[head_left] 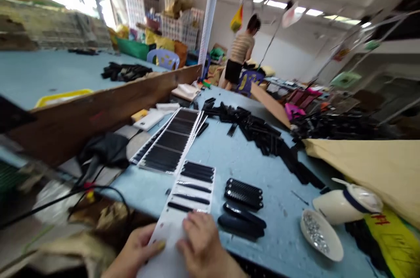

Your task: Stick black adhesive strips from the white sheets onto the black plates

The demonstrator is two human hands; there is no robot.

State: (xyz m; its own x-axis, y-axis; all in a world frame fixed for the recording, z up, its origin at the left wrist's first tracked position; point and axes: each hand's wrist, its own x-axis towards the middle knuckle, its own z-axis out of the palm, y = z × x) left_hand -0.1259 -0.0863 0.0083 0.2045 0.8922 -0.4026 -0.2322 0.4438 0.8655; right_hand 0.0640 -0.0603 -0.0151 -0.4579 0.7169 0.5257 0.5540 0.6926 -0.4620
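A long white card carries several slim black pieces, possibly hair clips, in rows across its upper part. My left hand grips the card's left edge, thumb on top. My right hand lies over the card with fingers bent and pressed together, close to the lowest black strip; what is under its fingertips is hidden. To the right of the card rest a stack of textured black pieces and smooth, rounded black pieces. Filled cards with black rows lie beyond.
A white bowl of small shiny bits and a cream lidded cup stand at right. Loose black pieces trail across the blue table. A wooden board borders the left side. A person stands far back.
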